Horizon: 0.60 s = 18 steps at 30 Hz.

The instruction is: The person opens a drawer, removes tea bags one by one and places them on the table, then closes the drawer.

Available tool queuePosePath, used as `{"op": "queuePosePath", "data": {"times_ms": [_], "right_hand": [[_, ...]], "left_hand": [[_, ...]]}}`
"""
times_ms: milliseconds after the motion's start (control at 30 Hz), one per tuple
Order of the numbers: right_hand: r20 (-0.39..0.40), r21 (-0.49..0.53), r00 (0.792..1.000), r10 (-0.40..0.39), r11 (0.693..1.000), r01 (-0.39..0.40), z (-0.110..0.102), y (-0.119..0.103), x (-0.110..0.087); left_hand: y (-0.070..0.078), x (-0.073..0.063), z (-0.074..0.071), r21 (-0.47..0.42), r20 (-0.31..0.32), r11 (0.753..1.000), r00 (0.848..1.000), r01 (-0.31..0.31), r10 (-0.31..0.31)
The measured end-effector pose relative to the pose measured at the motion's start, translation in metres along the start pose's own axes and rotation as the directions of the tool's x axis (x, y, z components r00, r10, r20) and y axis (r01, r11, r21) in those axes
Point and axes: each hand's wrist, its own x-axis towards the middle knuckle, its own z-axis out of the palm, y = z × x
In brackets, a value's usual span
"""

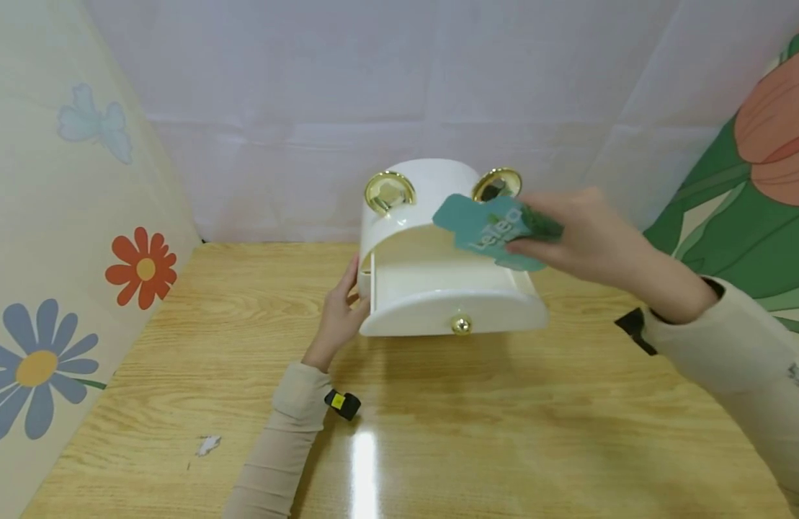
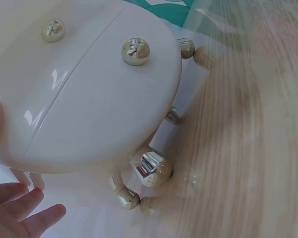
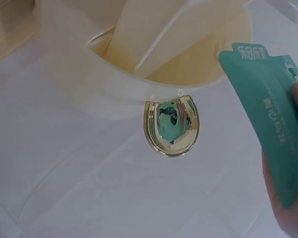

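Observation:
A white rounded box [image 1: 431, 176] with gold round ears [image 1: 389, 193] stands on the table. Its shallow drawer [image 1: 412, 313] is pulled out, with a gold knob [image 1: 461, 324] on the front. At the box's left side is my left hand [image 1: 337, 313], its fingers fairly straight; in the left wrist view the fingertips [image 2: 44, 218] show near the white front. My right hand [image 1: 590, 234] pinches a teal packet [image 1: 480, 227] lettered "LeTea" over the drawer's right side. The right wrist view shows the packet [image 3: 268, 109] beside the box, near a gold ear [image 3: 171, 126].
The wooden table [image 1: 503, 432] runs up to a white cloth backdrop [image 1: 295, 130]. A small white scrap [image 1: 208, 445] lies at the front left. Flower-printed panels [image 1: 42, 216] stand on both sides. Gold ball feet [image 2: 151, 166] show under the box.

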Motion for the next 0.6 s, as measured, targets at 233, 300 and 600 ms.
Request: {"op": "queuePosePath", "data": {"times_ms": [233,300,600], "right_hand": [[-0.043,-0.050,0.994,0.103,0.993,-0.105,-0.014,0.003,-0.015],[-0.074,-0.058,0.991,0.115,0.991,-0.119,-0.015,0.006,-0.020],[-0.164,-0.018,0.967,0.195,0.980,-0.201,-0.013,0.016,-0.045]], "left_hand": [[-0.023,0.003,0.003,-0.015,-0.020,0.999,0.999,-0.037,0.037],[-0.012,0.002,0.002,-0.014,-0.016,0.999,0.999,-0.030,0.030],[0.001,-0.001,-0.001,0.006,-0.007,1.000,1.000,-0.012,0.012]]}}
